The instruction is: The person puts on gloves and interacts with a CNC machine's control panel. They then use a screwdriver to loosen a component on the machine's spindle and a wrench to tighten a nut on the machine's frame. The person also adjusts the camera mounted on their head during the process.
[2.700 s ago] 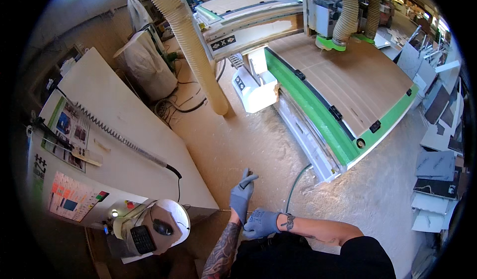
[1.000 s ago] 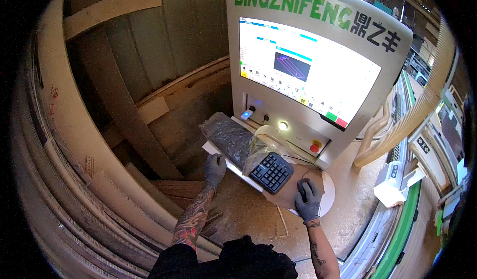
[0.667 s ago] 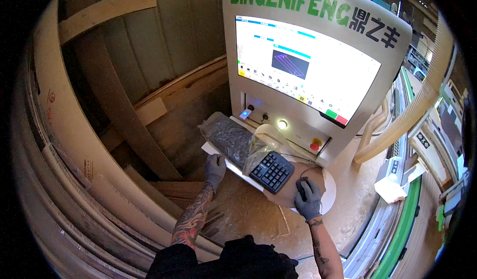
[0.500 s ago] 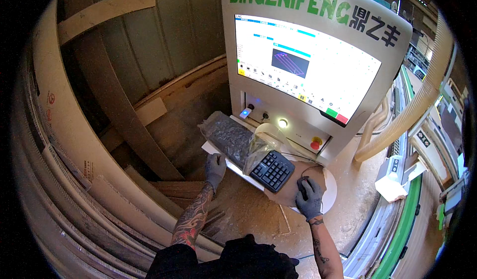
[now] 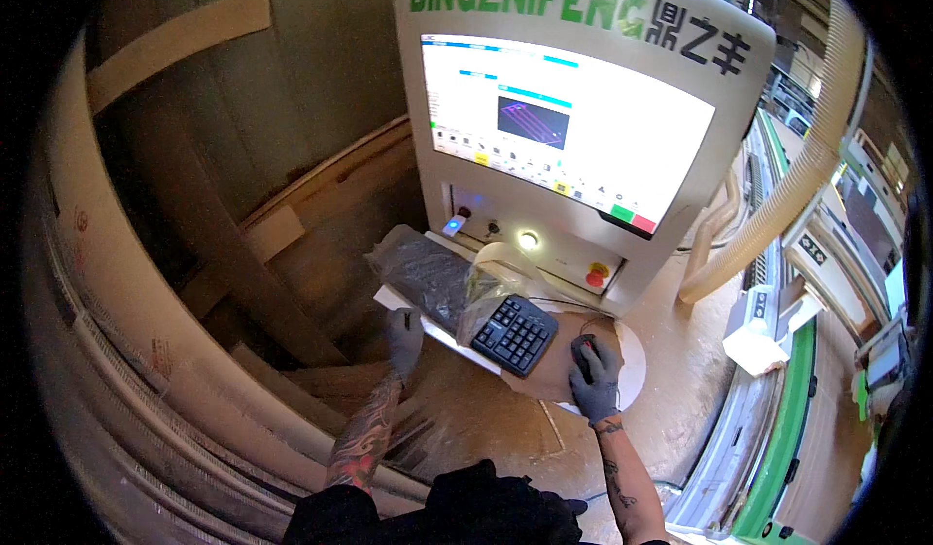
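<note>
Keyboard (image 5: 525,339), partly under plastic cover (image 5: 428,275); to its right, my right hand (image 5: 597,378) grasps mouse (image 5: 583,347); to its left, my left hand (image 5: 404,339), grip I cannot tell

We see plain grey gloves on the left hand (image 5: 404,339) and the right hand (image 5: 596,378), dark patterned tattoos on the left forearm (image 5: 364,435), touched with red, and dark ones on the right forearm (image 5: 619,477). The mouse (image 5: 585,351) is black with a spot of red; the keyboard (image 5: 518,336) is black with pale key markings. Before us the screen (image 5: 632,127) glows white with blue bars, purple lines on a dark panel (image 5: 533,122), and green and red blocks.
</note>
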A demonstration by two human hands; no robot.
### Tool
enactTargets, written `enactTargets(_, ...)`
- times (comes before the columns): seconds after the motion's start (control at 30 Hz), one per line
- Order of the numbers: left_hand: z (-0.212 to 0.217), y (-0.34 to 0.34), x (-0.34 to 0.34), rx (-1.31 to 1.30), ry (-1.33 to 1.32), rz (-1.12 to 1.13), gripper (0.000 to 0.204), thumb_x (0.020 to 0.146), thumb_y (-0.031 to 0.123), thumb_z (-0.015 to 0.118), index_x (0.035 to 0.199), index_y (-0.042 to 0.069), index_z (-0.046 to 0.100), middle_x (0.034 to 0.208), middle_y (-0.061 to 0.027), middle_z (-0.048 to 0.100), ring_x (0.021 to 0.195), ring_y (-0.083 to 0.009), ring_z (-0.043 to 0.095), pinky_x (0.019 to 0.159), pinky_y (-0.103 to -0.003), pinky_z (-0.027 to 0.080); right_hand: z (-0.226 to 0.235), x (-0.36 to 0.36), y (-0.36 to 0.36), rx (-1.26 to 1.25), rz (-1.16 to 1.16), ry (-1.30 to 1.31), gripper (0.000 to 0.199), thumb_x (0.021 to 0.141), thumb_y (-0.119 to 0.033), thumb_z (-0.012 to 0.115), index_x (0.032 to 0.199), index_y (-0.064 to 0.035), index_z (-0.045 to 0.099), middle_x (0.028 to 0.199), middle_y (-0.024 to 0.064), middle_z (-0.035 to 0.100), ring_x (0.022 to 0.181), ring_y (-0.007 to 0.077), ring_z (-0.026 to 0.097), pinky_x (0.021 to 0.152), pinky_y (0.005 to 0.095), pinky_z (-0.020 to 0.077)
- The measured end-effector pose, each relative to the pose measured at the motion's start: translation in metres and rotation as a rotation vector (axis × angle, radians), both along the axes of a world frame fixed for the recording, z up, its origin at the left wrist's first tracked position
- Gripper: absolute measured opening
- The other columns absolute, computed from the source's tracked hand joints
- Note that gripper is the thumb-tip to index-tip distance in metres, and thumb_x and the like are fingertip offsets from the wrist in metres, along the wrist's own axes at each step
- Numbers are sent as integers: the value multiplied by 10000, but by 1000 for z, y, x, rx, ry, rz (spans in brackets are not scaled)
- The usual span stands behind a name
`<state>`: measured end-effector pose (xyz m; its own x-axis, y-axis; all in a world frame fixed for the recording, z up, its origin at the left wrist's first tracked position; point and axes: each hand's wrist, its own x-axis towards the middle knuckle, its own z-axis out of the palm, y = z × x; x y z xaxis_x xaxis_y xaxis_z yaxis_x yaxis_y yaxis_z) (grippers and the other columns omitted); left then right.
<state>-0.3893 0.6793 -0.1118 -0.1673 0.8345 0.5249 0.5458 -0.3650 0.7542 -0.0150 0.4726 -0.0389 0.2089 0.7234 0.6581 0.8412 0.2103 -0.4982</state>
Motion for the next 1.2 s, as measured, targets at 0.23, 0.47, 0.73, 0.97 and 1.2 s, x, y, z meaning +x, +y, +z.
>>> enactTargets(0.23, 4, -1, -8, -83, 21, -14, 182, 967, 171, 633, 966, -8, 664, 934, -209, 619, 914, -379, 595, 801, -476, 477, 4, 2, 0, -58, 17, -34, 422, 822, -112, 754, 1237, -77, 690, 1285, 221, 633, 1143, 425, 619, 1000, 493, 496)
enactTargets(0.47, -5, 4, -20, -57, 20, -37, 187, 971, 166, 617, 968, -15, 664, 968, -205, 619, 971, -374, 580, 864, -474, 463, 19, -6, 0, -21, 45, -30, 401, 825, -115, 749, 1218, -58, 692, 1255, 217, 647, 1124, 425, 631, 980, 489, 511)
enactTargets(0.73, -31, 27, -52, -116, 61, -37, 268, 1002, 243, 599, 1020, -13, 679, 1017, -204, 646, 972, -380, 593, 876, -466, 469, 18, -8, 6, 3, 67, -11, 374, 819, -111, 739, 1187, -50, 701, 1224, 220, 656, 1094, 415, 639, 949, 482, 527)
enactTargets(0.97, -7, 1, 4, -316, -11, -164, 309, 1057, 241, 559, 1086, -62, 616, 1062, -177, 575, 983, -279, 545, 897, -413, 464, -18, 33, -8, -6, 14, -135, 378, 862, -185, 709, 1226, -90, 672, 1273, 170, 635, 1168, 387, 617, 1006, 507, 493)
enactTargets(1.2, -9, 6, -6, -229, -41, -40, 284, 1044, 224, 581, 1068, -54, 635, 1064, -171, 613, 944, -282, 587, 843, -396, 502, -10, 24, -13, 3, -45, -129, 405, 878, -231, 670, 1261, -103, 646, 1356, 156, 590, 1218, 358, 590, 1006, 504, 476)
